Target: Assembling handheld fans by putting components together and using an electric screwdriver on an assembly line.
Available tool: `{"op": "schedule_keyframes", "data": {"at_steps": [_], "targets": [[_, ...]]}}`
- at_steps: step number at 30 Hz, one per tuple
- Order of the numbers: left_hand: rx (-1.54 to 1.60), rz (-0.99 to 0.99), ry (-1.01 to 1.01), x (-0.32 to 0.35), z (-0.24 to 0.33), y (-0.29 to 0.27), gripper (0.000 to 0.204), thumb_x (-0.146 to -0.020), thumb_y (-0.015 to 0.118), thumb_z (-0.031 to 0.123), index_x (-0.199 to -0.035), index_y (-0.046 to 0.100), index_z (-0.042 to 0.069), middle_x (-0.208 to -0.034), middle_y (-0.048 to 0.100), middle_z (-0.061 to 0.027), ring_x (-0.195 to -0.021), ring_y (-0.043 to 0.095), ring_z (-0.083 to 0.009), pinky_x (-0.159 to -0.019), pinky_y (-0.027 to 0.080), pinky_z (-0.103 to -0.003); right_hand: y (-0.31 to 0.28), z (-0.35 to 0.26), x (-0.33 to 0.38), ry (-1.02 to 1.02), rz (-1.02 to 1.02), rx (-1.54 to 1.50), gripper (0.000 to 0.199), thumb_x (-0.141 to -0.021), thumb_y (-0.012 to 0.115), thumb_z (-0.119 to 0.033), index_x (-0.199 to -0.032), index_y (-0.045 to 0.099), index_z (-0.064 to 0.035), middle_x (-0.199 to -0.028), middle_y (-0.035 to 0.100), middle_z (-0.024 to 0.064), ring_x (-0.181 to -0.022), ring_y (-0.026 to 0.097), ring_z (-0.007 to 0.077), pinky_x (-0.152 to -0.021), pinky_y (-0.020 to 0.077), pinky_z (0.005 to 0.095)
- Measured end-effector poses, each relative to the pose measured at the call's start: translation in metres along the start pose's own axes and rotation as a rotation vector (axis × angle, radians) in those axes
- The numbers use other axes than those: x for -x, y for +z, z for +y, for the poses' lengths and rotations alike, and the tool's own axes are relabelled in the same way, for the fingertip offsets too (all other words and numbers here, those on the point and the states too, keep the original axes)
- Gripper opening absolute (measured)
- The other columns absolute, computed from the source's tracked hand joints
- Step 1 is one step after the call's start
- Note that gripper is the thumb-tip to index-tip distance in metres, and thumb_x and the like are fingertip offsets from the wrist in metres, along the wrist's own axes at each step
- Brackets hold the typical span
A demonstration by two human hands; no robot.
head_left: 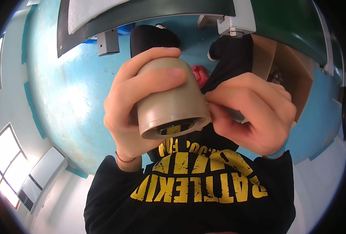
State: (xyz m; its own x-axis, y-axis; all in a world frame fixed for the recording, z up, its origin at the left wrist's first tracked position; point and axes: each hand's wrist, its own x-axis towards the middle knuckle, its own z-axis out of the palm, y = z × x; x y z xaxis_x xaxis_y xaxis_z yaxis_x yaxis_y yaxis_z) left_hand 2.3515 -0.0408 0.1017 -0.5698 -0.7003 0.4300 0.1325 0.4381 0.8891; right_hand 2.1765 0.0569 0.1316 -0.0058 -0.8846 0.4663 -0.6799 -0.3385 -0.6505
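My left hand (132,105) is wrapped around a grey-beige plastic cylinder (173,103), a short pipe-like fitting with a flared open rim facing me. My fingers curl over its top and my thumb sits at its side. My right hand (255,113) is closed against the cylinder's right side, pinching something small and grey that is mostly hidden by the fingers. Both hands are held up close to the camera, above my chest in a black shirt with yellow lettering (196,187). A thin red string circles my left wrist.
Below lies a blue-green floor (75,97). A dark green table edge with grey metal brackets (108,42) runs across the top. An open cardboard box (286,66) stands at the right, a small red object (200,75) behind the cylinder. Windows and a wall radiator (40,177) are at the left.
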Motion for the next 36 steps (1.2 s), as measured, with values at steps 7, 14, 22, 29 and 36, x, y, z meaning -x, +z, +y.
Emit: {"op": "schedule_keyframes", "data": {"at_steps": [7, 14, 22, 29, 36], "targets": [[0.035, -0.049, 0.001, 0.000, -0.001, -0.003, 0.056, -0.056, 0.088, 0.010, -0.105, 0.063, 0.003, -0.111, 0.062, -0.0250, -0.096, 0.065, -0.0291, -0.080, 0.053, -0.033, 0.000, 0.000, 0.000, 0.089, -0.065, -0.091, 0.022, -0.060, 0.070, 0.009, -0.080, 0.065, 0.0016, -0.070, 0.062, 0.0096, -0.054, 0.061, 0.0200, -0.047, 0.0464, 0.0251], [-0.059, -0.298, 0.026, -0.004, -0.001, -0.014, 0.084, -0.052, 0.094, 0.020, -0.120, 0.046, 0.010, -0.122, 0.052, -0.0300, -0.099, 0.063, -0.0307, -0.080, 0.057, -0.036, -0.002, -0.001, 0.004, 0.147, -0.028, -0.150, 0.017, -0.066, 0.069, 0.007, -0.082, 0.066, 0.0013, -0.073, 0.064, 0.0108, -0.057, 0.063, 0.0213, -0.050, 0.0486, 0.0261], [-0.083, -0.260, -0.003, -0.004, -0.004, -0.012, 0.081, -0.051, 0.094, 0.018, -0.119, 0.051, 0.009, -0.119, 0.055, -0.0285, -0.098, 0.064, -0.0299, -0.078, 0.058, -0.035, 0.000, 0.002, 0.007, 0.035, -0.005, -0.060, 0.018, -0.066, 0.070, 0.006, -0.083, 0.068, 0.0031, -0.072, 0.065, 0.0110, -0.057, 0.065, 0.0194, -0.048, 0.0493, 0.0247], [0.011, -0.069, -0.100, -0.001, 0.004, 0.000, 0.060, -0.053, 0.090, 0.012, -0.107, 0.065, 0.004, -0.111, 0.063, -0.0223, -0.098, 0.066, -0.0287, -0.077, 0.055, -0.033, -0.004, 0.001, 0.006, 0.094, -0.084, -0.081, 0.015, -0.068, 0.075, 0.000, -0.081, 0.067, 0.0018, -0.073, 0.064, 0.0093, -0.056, 0.064, 0.0187, -0.048, 0.0485, 0.0245], [0.068, -0.098, -0.121, 0.000, 0.000, -0.001, 0.062, -0.052, 0.090, 0.011, -0.107, 0.064, 0.003, -0.113, 0.062, -0.0233, -0.097, 0.066, -0.0291, -0.077, 0.056, -0.034, 0.002, 0.001, 0.009, 0.172, -0.063, -0.169, 0.014, -0.074, 0.076, -0.007, -0.079, 0.065, 0.0010, -0.071, 0.062, 0.0085, -0.056, 0.062, 0.0191, -0.049, 0.0477, 0.0253]]}}
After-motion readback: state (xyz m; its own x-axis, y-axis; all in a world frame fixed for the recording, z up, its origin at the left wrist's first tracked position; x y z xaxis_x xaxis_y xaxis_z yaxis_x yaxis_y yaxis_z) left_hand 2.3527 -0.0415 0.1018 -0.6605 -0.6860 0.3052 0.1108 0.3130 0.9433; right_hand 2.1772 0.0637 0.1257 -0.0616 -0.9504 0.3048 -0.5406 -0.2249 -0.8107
